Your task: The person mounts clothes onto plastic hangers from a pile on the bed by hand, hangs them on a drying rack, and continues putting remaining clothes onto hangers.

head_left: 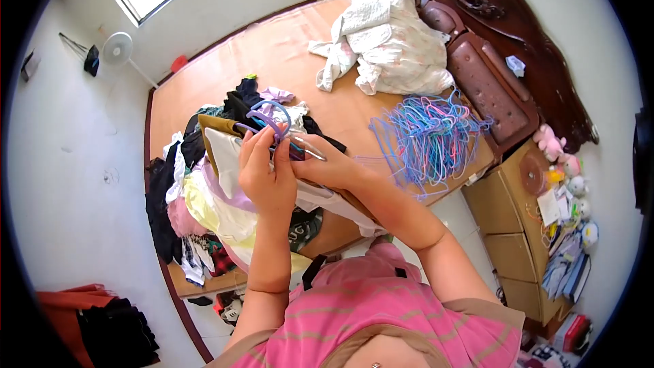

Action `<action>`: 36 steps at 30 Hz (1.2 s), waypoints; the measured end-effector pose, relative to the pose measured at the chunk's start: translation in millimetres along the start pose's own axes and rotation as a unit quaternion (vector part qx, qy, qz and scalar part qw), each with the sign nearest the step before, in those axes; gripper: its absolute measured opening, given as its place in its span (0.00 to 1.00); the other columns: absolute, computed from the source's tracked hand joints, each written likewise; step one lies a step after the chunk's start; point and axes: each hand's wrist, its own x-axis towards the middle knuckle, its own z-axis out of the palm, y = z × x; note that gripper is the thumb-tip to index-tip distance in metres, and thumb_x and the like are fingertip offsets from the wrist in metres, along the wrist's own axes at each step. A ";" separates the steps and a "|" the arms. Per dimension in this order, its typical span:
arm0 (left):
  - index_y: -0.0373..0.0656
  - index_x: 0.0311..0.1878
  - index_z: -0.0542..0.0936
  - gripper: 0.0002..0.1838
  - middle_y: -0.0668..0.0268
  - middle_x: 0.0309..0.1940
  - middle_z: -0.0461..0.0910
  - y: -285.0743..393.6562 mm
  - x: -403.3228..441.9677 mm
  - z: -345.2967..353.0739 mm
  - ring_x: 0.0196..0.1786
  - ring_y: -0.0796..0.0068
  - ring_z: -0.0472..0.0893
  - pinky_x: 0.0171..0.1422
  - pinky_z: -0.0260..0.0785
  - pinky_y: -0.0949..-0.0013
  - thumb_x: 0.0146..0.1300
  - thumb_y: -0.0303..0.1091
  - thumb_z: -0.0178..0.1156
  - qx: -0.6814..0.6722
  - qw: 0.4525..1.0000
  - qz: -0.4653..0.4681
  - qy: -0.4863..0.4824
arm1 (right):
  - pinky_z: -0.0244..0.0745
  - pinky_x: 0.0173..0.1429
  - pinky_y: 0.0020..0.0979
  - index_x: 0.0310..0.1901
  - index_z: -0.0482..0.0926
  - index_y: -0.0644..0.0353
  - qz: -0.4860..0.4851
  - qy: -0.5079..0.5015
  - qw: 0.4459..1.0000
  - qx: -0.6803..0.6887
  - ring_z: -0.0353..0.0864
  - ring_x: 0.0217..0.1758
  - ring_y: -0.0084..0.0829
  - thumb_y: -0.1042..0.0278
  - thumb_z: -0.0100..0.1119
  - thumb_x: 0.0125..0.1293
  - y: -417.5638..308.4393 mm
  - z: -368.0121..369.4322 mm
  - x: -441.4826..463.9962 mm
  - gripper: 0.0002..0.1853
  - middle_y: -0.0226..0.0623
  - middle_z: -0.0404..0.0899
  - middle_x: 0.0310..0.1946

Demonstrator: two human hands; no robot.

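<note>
My left hand is closed with its fingertips around a purple clothes hanger, close to the hook. Just to the right, my right hand is closed round the necks of several hangers; a metal-looking hook pokes out over its fingers. A blue hanger hook rises above both hands. Beneath them hang garments, among them a mustard-brown one and a white one. How many hangers I hold is hidden by my fingers.
A heap of mixed clothes lies on the bed to the left. Tangled blue and pink hangers lie to the right. Bunched pale bedding sits farther back. A wooden cabinet with toys and papers stands at the right.
</note>
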 end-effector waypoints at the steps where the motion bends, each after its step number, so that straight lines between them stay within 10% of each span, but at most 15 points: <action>1: 0.37 0.43 0.81 0.11 0.61 0.39 0.83 -2.2 1.1 -11.0 0.44 0.61 0.82 0.55 0.72 0.62 0.56 0.22 0.61 0.032 0.999 0.024 -0.014 | 0.72 0.39 0.25 0.50 0.74 0.64 0.001 0.007 1.000 -0.006 0.76 0.35 0.22 0.66 0.60 0.62 1.1 10.8 -0.2 0.17 0.34 0.78 0.35; 11: 0.41 0.45 0.80 0.12 0.64 0.31 0.84 14.9 -26.6 -45.2 0.35 0.67 0.85 0.37 0.75 0.70 0.56 0.22 0.61 -0.115 0.977 -0.062 -0.169 | 0.76 0.21 0.24 0.54 0.67 0.62 0.251 0.117 0.945 0.174 0.80 0.23 0.26 0.62 0.46 0.70 -39.9 81.8 -75.5 0.16 0.35 0.77 0.27; 20: 0.39 0.51 0.76 0.19 0.60 0.46 0.80 85.2 -75.9 -16.0 0.48 0.65 0.81 0.52 0.73 0.64 0.54 0.24 0.63 -0.192 0.913 0.103 -0.345 | 0.73 0.17 0.24 0.50 0.68 0.60 0.154 0.388 0.872 0.257 0.76 0.16 0.25 0.60 0.47 0.71 -72.9 89.8 -196.2 0.13 0.34 0.74 0.21; 22: 0.38 0.53 0.74 0.23 0.54 0.47 0.77 106.9 -95.8 -11.0 0.46 0.53 0.78 0.49 0.71 0.59 0.49 0.23 0.62 -0.326 0.865 0.071 -0.375 | 0.72 0.17 0.23 0.50 0.69 0.59 0.134 0.445 0.852 0.241 0.77 0.16 0.26 0.60 0.48 0.71 -87.2 89.0 -228.0 0.13 0.33 0.74 0.21; 36: 0.40 0.35 0.73 0.17 0.62 0.32 0.72 306.6 -284.9 -43.5 0.32 0.64 0.76 0.31 0.69 0.66 0.56 0.43 0.65 -0.455 0.646 0.195 -0.580 | 0.62 0.24 0.22 0.49 0.70 0.60 -0.102 0.778 0.613 0.092 0.71 0.22 0.22 0.58 0.53 0.70 -227.9 129.4 -476.3 0.15 0.28 0.69 0.24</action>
